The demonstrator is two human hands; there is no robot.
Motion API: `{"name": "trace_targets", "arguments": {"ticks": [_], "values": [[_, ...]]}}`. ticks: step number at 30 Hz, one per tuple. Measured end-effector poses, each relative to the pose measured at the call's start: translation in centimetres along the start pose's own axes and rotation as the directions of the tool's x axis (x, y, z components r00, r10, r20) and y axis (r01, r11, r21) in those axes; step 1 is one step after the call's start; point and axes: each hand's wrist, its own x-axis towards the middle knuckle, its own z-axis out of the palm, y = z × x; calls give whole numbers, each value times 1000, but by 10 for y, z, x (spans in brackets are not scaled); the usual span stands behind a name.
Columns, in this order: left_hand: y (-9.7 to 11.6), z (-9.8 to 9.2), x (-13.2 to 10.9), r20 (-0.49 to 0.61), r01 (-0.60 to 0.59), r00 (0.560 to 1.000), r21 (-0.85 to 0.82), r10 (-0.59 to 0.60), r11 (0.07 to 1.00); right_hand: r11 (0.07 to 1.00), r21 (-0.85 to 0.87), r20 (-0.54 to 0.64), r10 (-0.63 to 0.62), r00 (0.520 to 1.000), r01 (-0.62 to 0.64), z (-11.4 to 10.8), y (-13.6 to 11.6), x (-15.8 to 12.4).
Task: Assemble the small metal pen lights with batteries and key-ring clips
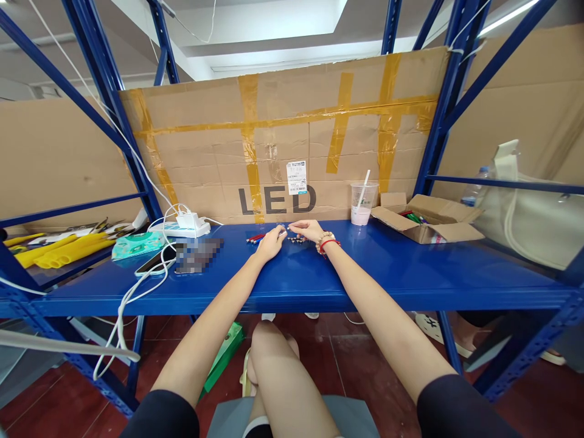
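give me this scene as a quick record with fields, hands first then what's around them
left hand: over the worktop, fingertips close to the other hand's; any held piece too small to make out
right hand: fingers bent together, bracelets at the wrist
between and below hands: small pieces, kind unclear
beside left hand: red and blue pen-like items
worktop: blue shelf
right side: cup with straw, open carton
left side: phone, white cables
backdrop: taped cardboard marked LED
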Motion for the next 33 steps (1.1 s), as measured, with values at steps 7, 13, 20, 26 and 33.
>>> {"name": "trace_targets", "arguments": {"ticks": [7,13,20,26,33], "values": [[3,-4,-4,64,-113,992,-11,113,994,993,-96,139,-49,989,63,-12,4,0],[8,-8,-8,127,-205,972,27,200,978,986,-169,196,41,980,-7,-21,3,-4],[19,-12,-14,193,-205,966,166,172,965,980,-194,190,91,978,-54,-19,-1,-9],[26,-11,-16,203,-173,973,312,112,934,968,-211,135,165,977,-135,-19,-6,-13],[28,-12,-16,185,-201,973,375,140,905,958,-144,183,271,945,-247,-19,-7,-12]]}}
